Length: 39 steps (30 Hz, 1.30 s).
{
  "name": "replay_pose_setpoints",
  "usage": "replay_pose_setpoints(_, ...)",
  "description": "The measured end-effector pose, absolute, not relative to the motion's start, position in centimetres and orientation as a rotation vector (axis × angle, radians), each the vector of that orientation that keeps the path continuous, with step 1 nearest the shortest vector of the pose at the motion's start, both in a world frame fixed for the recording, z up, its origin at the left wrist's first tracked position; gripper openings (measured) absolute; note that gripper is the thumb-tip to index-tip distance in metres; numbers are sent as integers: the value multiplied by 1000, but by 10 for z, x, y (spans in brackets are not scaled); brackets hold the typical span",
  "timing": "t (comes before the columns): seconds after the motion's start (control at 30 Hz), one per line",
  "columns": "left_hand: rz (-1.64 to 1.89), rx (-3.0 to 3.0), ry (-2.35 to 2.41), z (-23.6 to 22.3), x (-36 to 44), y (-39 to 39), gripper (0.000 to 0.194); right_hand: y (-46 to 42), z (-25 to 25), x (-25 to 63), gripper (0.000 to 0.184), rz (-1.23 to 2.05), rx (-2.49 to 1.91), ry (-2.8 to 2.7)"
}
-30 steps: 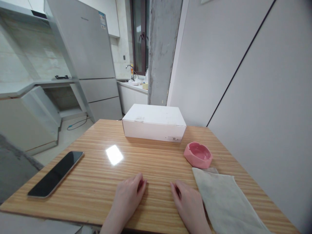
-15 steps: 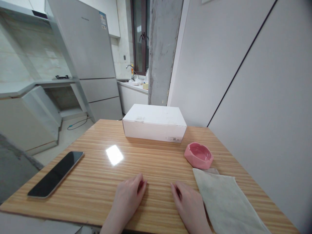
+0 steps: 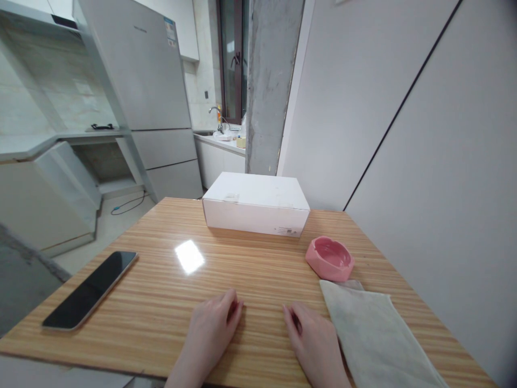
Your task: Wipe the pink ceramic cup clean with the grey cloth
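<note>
My left hand (image 3: 216,323) rests on the wooden table (image 3: 161,285) with its fingers curled closed, and I see nothing in it. Across a gap of bare wood, my right hand (image 3: 313,337) lies in a similar loose fist, also with nothing visible inside. Just right of that hand is a folded pale grey-green cloth (image 3: 375,328), close against its outer side. A pink faceted ashtray (image 3: 329,260) stands behind the cloth, near its upper edge. On the left side lies a smartphone (image 3: 91,291) with a dark screen.
At the far edge of the table sits a closed white box (image 3: 256,205). A white wall panel (image 3: 404,161) runs along the right. Beyond the table are a grey fridge (image 3: 161,97), a sink counter and a concrete pillar (image 3: 269,86).
</note>
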State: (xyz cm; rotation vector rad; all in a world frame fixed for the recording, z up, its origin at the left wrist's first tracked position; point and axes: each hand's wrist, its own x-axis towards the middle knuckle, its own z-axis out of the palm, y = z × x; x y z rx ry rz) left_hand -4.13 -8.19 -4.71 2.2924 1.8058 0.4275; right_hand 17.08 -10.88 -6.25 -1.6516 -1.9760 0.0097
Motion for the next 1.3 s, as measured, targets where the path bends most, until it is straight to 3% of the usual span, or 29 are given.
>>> replay_pose_setpoints(0.57, 401, 2301, 1803, -48, -42, -82, 22, -109, -65, 172, 36, 79, -1669, -1967)
replay_pose_setpoints(0.83, 230, 2209, 1841, -29, -30, -83, 19, -108, -65, 172, 34, 92, -1680, -1986)
replay_pose_setpoints(0.97, 480, 2243, 1524, 0, -7, -76, 15, -107, -64, 172, 33, 96, -1694, -1999)
replay_pose_setpoints(1.13, 875, 2272, 921, 31, 45, -47, 46, -108, -64, 174, 23, 61, -1721, -2000)
replay_pose_setpoints(1.3, 912, 2072, 664, 5, 105, 4, 106, -107, -64, 171, 27, -18, -1767, -2013)
